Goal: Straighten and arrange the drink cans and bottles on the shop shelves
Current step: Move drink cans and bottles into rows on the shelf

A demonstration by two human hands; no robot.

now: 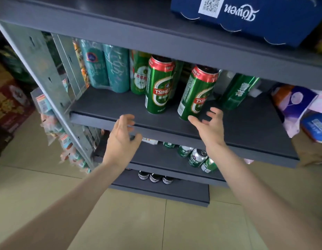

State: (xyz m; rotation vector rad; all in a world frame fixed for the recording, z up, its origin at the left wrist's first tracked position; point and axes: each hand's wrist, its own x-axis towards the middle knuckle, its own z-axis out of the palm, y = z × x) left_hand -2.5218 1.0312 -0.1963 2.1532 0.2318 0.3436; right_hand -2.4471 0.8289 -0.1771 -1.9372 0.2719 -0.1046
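Both hands hold nothing, fingers loosely spread: the left hand (120,139) before the shelf (109,107) edge, the right hand (210,128) just beside the right can (197,92). The left can (159,85) stands near the front; a bottle (238,92) leans behind, so straightening seems barely begun.

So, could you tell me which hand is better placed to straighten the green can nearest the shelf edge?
The right hand, I'd say: its open fingers sit just by the base of the right-hand green can, while the left hand hovers below the shelf edge, further off.
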